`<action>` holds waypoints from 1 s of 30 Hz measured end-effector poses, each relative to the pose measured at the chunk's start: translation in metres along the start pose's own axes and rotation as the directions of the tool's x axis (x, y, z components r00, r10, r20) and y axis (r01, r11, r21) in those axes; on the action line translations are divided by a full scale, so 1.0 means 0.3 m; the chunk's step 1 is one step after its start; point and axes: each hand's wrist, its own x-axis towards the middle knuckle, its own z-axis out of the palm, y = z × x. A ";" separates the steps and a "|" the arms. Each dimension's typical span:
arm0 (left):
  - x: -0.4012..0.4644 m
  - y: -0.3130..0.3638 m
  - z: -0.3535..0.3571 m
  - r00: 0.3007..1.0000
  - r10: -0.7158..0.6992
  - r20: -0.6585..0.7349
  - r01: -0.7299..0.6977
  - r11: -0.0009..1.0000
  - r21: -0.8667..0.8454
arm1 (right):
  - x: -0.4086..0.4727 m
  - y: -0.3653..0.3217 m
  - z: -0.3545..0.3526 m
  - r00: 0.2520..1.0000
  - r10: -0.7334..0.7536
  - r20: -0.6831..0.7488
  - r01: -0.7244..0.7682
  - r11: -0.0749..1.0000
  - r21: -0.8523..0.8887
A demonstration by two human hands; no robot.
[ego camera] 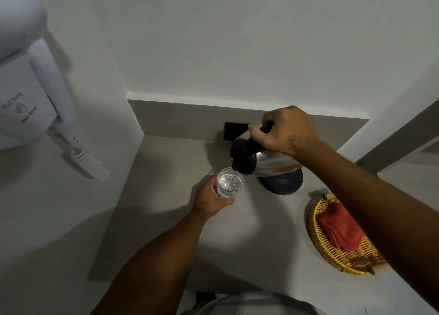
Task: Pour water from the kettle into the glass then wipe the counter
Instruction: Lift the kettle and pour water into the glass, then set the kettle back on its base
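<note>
A steel kettle (268, 161) with a black lid and handle is tilted to the left, its spout over a clear glass (230, 183). My right hand (287, 129) grips the kettle's black handle from above. The glass has water in it and my left hand (210, 199) holds it from the left side, upright, on or just above the grey counter (171, 172). Under the kettle lies its dark round base (282, 183). A folded red cloth (339, 229) rests in a woven basket (325, 248) at the right.
A white wall-mounted hair dryer (31, 82) with a coiled cord (89, 162) hangs on the left wall. A black socket plate (234, 130) sits on the back splash behind the kettle. Walls close the counter at the back and left.
</note>
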 end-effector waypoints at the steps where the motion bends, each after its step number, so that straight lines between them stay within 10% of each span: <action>1: 0.000 -0.003 0.000 1.000 0.006 -0.003 -0.006 1.000 0.002 | -0.011 0.026 0.009 0.997 0.078 -0.009 -0.078 0.995 0.069; 8: 0.008 -0.001 0.001 0.999 0.053 0.008 -0.053 0.999 0.011 | -0.156 0.261 0.083 0.670 0.742 -0.020 -0.589 0.548 0.594; 15: 0.011 0.005 0.009 0.996 0.086 -0.010 -0.086 0.996 0.021 | -0.255 0.363 0.196 0.368 0.928 0.052 -0.596 0.193 0.780; 30: 0.019 -0.008 0.012 0.999 0.052 -0.005 -0.052 0.999 0.006 | -0.316 0.504 0.217 0.357 0.932 0.068 -0.597 0.171 0.784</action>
